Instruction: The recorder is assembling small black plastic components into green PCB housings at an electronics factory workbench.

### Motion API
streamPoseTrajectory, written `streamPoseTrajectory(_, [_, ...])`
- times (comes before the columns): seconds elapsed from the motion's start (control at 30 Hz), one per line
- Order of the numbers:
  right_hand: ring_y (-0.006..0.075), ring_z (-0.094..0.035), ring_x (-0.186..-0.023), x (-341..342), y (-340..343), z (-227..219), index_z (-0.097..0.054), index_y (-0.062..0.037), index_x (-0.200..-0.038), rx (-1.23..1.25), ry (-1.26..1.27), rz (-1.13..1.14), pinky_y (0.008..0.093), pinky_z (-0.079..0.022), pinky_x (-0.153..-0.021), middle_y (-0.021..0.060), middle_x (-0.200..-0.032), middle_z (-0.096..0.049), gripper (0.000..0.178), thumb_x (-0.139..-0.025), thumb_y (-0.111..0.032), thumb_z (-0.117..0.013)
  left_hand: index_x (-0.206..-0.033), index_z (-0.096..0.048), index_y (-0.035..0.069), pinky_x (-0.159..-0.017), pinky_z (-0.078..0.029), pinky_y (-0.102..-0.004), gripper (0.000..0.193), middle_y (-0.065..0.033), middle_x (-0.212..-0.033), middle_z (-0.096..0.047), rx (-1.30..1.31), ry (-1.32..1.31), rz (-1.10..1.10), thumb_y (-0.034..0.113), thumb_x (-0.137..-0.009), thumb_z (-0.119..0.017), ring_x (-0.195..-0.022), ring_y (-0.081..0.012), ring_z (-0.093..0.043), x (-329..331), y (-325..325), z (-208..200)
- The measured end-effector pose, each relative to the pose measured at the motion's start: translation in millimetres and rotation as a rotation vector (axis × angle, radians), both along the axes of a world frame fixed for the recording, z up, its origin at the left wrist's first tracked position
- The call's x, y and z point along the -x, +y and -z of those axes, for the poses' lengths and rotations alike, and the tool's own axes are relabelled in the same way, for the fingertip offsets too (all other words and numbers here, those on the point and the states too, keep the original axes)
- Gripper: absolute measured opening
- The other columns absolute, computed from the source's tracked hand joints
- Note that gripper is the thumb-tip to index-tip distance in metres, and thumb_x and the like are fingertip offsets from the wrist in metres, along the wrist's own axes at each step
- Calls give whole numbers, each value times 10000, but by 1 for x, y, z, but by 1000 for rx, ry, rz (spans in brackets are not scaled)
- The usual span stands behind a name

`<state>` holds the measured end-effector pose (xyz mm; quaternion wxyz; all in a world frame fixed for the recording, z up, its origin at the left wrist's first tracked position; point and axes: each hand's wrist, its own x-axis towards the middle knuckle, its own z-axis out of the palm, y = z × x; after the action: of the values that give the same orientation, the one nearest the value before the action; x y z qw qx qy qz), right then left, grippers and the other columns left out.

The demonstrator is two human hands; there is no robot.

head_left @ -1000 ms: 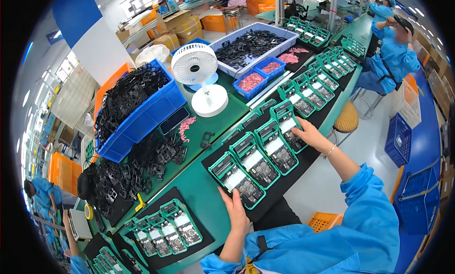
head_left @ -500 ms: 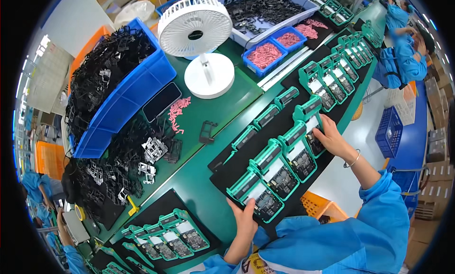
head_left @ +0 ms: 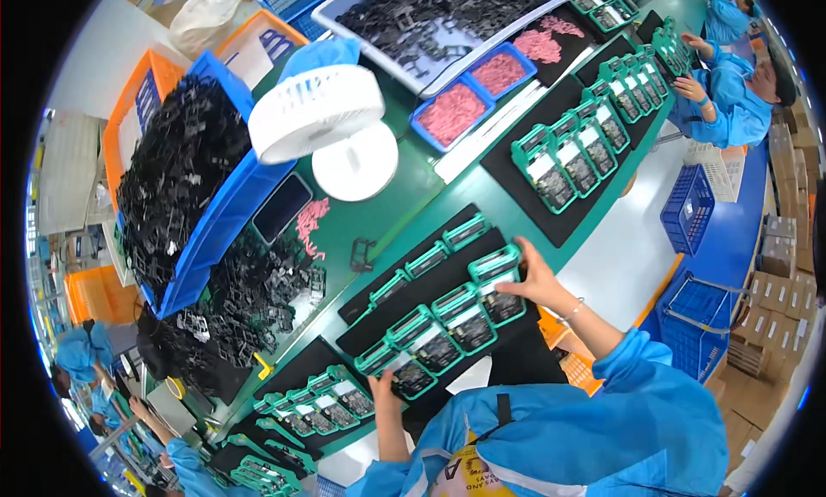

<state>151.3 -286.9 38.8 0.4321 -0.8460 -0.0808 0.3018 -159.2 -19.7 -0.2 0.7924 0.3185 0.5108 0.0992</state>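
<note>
A row of green plastic frames [head_left: 434, 340], each holding a dark circuit board, lies on a black mat [head_left: 366, 335] in front of me. My right hand [head_left: 535, 277] grips the row's right end, thumb over the last frame [head_left: 496, 292] and fingers behind it. At the left end, my left hand [head_left: 386, 402] has its thumb against the nearest frame [head_left: 396, 372]; its other fingers are partly hidden. Behind the row, smaller green-edged parts [head_left: 426, 261] lie in a line on the mat.
Another mat with framed boards [head_left: 564, 166] lies to the right, and one [head_left: 314, 407] to the left. Beyond stand a white fan [head_left: 317, 110], a blue bin [head_left: 211, 260] of black parts, and trays of pink pieces [head_left: 452, 114]. A co-worker [head_left: 731, 101] works at far right.
Both hands and the mat with its row have shifted left, opening a gap of green table before the right-hand mat. My view has shifted too, and the fan's head has turned.
</note>
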Motion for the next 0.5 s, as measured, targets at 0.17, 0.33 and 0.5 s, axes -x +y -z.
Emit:
streamPoseTrajectory(0.17, [250,-537,-1104,-12,-6,9,-558,7,-1200,-193,285,30,331,-404,-993,151,-1133,-571,731,-637,-326,-883,-1418,-374,122,-932,-509,-419,629,-90,-1222,-547,-71,140,48,44,-823,-563,-1090,-257,-569,-20,3,-44])
streamPoseTrajectory(0.33, [157,-526,-1125,-27,-34,-24,-497,-12,-1264,-508,483,149,300,-403,-994,69,-1170,-582,692,-702,-183,-863,-1409,-369,107,-954,-501,-440,649,-113,-1242,-545,-115,127,65,-10,-807,-580,-1126,-282,-565,-51,-21,-90])
streamPoseTrajectory(0.5, [173,-537,-1114,-78,-88,-84,-514,-29,-1253,-410,375,156,304,-399,-999,73,-1151,-594,707,-673,-208,-876,-1332,-405,68,-908,-508,-411,589,-115,-1197,-567,-92,175,153,-30,-791,-619,-1042,-273,-596,-81,-58,-102])
